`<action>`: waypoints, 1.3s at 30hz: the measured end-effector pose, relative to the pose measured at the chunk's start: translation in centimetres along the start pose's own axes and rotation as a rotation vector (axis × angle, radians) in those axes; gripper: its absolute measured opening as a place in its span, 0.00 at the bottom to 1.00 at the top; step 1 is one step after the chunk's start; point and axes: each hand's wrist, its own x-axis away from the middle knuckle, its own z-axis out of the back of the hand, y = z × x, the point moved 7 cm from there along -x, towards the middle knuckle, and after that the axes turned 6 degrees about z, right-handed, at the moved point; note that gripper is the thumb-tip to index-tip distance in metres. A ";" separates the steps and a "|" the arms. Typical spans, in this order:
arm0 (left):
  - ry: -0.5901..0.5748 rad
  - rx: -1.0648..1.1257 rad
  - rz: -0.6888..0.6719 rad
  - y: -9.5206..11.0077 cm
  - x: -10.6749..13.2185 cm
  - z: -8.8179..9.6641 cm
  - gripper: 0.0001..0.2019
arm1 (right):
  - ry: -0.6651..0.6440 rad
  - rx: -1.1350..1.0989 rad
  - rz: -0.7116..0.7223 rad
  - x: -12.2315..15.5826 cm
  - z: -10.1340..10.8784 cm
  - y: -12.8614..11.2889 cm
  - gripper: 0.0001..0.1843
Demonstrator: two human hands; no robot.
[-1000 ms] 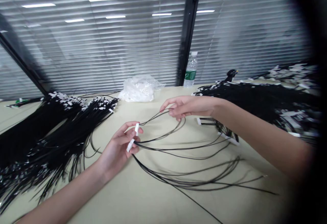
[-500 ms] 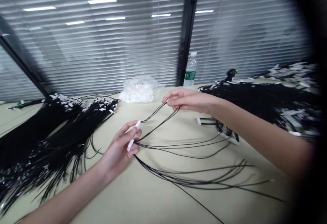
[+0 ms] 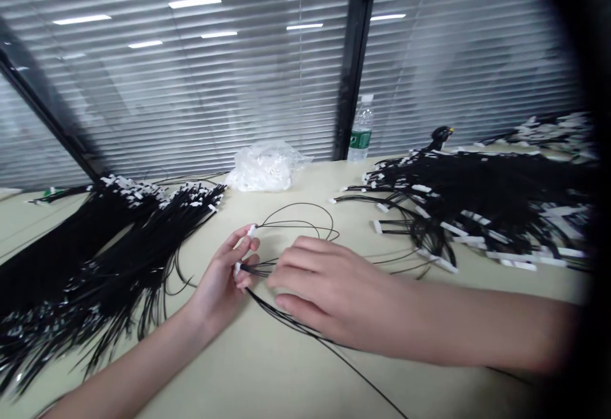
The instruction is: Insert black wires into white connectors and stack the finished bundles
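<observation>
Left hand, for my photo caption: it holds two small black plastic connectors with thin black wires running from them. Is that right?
One colour is wrong: the head view shows the left hand holding two small white plastic connectors, with thin black wires running from them.

Crumpled clear plastic bag (image 3: pixel 265 169) on pale tabletop (image 3: pixel 267 381), beyond left fingers (image 3: pixel 237 253). Capped bottle (image 3: pixel 361 139), green label, upright, beyond and right of right fingers (image 3: pixel 300 272). Black yellow-tipped object (image 3: pixel 440 137) farther right. Slatted blinds (image 3: pixel 238 94) and dark post (image 3: pixel 357 43) behind, farthest from fingers.
</observation>
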 end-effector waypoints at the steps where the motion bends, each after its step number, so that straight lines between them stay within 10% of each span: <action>1: -0.004 0.004 0.012 -0.1 0.1 -0.2 0.12 | -0.019 0.021 0.014 0.1 -0.9 -0.2 0.09; 32: -0.040 -0.093 0.067 -2.3 0.3 -2.1 0.16 | 0.046 -0.546 -0.491 0.9 -3.4 4.2 0.05; 39: -0.019 -0.041 0.030 -2.3 -0.1 -1.8 0.15 | -0.049 0.000 -0.209 0.1 -2.3 2.3 0.07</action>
